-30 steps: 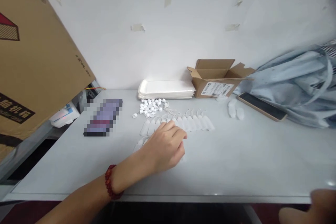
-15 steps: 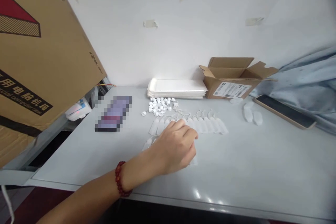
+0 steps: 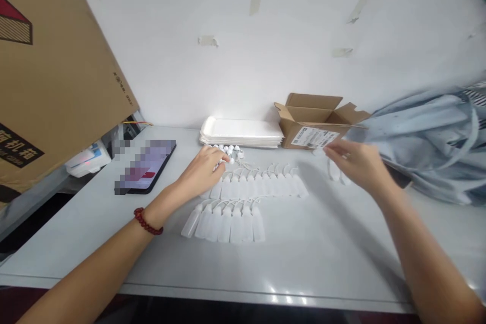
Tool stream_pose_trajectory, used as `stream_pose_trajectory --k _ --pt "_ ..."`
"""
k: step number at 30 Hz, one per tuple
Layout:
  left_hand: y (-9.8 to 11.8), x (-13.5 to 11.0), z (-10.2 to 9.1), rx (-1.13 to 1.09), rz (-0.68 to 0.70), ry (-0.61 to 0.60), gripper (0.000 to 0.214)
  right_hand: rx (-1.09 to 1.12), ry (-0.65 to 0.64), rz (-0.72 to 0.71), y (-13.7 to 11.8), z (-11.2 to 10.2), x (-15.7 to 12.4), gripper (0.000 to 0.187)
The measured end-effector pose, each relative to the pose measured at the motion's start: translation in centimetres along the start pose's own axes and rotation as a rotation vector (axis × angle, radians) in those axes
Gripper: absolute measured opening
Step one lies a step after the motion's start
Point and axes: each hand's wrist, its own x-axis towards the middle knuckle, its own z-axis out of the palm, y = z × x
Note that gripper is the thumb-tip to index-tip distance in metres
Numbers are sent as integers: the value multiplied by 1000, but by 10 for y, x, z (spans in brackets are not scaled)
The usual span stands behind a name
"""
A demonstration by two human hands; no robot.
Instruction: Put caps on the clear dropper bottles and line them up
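Far left: large brown cardboard box (image 3: 76, 66), matte faces, dark printed characters, tilted; below its edge, a smooth white plastic case (image 3: 89, 158) with blue marking. On the glossy pale grey tabletop (image 3: 322, 253), a flat black-edged smartphone (image 3: 150, 167), partly pixelated, lies at a slant. Left hand (image 3: 203, 171), wrist ringed by a dark red beaded bracelet (image 3: 146, 221), reaches in palm down, fingers bent and narrow over a cluster of small white rounded caps (image 3: 231, 150). Nearer the front edge, a row of translucent white flat plastic tubes (image 3: 230, 225), frosted, each with a thin pale string at its top; long axes run front to back, string ends toward the wall, outermost ones leaning inward at the top. Behind it, a longer row of matching tubes (image 3: 266, 186), set side by side, pointing the same way. Against the wall, a neat stack of white envelopes (image 3: 241, 131), long axis sideways; just right, a small open brown carton (image 3: 313, 124), flaps up, label in front. Right hand (image 3: 353, 162), thumb and fingers drawn together, is above frosted oval plastic pieces (image 3: 333, 169); blur and overlap: cannot tell whether either hand grips anything. Far right: soft, creased grey-blue fabric (image 3: 425, 136).
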Motion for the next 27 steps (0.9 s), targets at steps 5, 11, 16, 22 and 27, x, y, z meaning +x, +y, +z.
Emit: stream_pose_trajectory --k 5,11,16,22,27 --pt "-5 14 9 -7 99 -44 30 -123 -15 135 41 24 2 18" --pt "-5 36 17 75 45 -156 39 -247 -139 219 60 28 -3 23" --pt "-9 46 23 93 11 -183 40 -269 -143 244 56 32 -4 25" --pt "-11 41 25 45 -32 -97 40 -262 -146 217 56 36 -7 28" --pt "-6 31 14 5 -25 -21 37 -252 -88 171 51 41 -6 28"
